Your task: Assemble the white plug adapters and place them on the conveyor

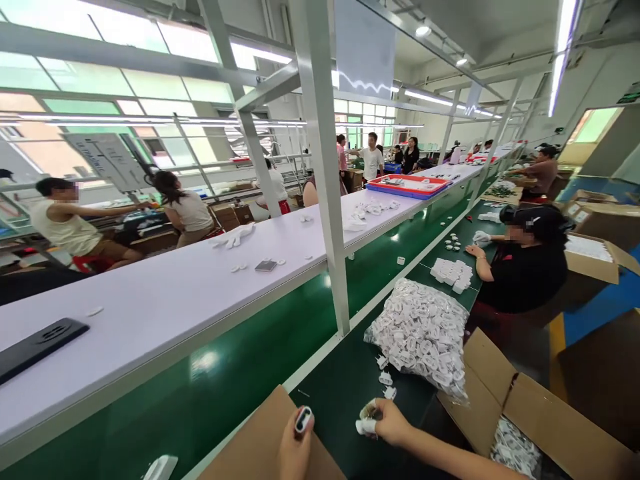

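Note:
My left hand grips a small white oval plastic housing, its dark hollow end facing up. To its right, above the dark green bench, is my right hand. White coverings show at its curled fingertips, and I cannot make out what is between them. Several loose white plug-shaped parts lie just beyond the right hand. Behind those sits a large clear bag packed with similar white parts. Brown cardboard stands beneath and left of my left hand.
A green conveyor belt runs along the left, with a white part on it. A metal post rises ahead. On the right, an open carton holds bagged parts. A co-worker sits farther up the bench.

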Tool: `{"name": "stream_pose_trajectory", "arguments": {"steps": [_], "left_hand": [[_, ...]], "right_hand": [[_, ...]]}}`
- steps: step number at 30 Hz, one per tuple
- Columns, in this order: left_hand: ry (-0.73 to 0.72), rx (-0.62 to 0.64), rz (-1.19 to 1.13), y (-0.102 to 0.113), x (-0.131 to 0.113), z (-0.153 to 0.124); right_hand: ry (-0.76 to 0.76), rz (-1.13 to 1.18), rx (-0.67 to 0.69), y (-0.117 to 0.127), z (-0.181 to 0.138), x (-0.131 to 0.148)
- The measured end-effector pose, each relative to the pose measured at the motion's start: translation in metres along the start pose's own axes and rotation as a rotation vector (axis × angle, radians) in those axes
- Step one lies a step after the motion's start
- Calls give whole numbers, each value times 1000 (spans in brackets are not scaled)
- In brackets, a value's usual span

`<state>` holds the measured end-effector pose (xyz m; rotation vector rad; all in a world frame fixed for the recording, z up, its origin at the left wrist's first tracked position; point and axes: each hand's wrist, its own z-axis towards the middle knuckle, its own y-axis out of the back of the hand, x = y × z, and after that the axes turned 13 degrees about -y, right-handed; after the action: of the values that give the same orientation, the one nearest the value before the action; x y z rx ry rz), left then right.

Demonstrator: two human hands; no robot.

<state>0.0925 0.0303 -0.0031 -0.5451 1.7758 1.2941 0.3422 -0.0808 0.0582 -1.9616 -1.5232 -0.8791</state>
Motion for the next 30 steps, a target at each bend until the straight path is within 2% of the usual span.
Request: {"name": "stream_pose_trajectory", "arguments": {"steps": [4,6,9,12,14,17,20,24,27,30], "left_hand": [[68,58,-36,-31,-28,-56],[81,-32,-137,-36,-47,-73],[49,-223,-400,-25,-91,-92],[-13,-171,-621,-3,-156,-103],[-88,-91,-675,11,-198,-102],[-206,-8,-693,23,-242,-97],[-309,49,-655,24,-267,-103],[-447,49,-518,18,-285,-119],[-548,52,-380,15,-294,-127],[-571,73,-341,12,-302,-133]], "right_hand": [[91,-47,96,-7,-2,2],[163,-20,95,-3,-7,12],[295,83,61,11,-27,46],[355,145,92,30,-59,91],[385,157,137,39,-80,116],[452,136,183,50,-108,135],[492,59,222,61,-138,137],[539,-5,226,75,-169,129],[614,-59,193,82,-184,124],[712,-140,127,88,-197,120]]}}
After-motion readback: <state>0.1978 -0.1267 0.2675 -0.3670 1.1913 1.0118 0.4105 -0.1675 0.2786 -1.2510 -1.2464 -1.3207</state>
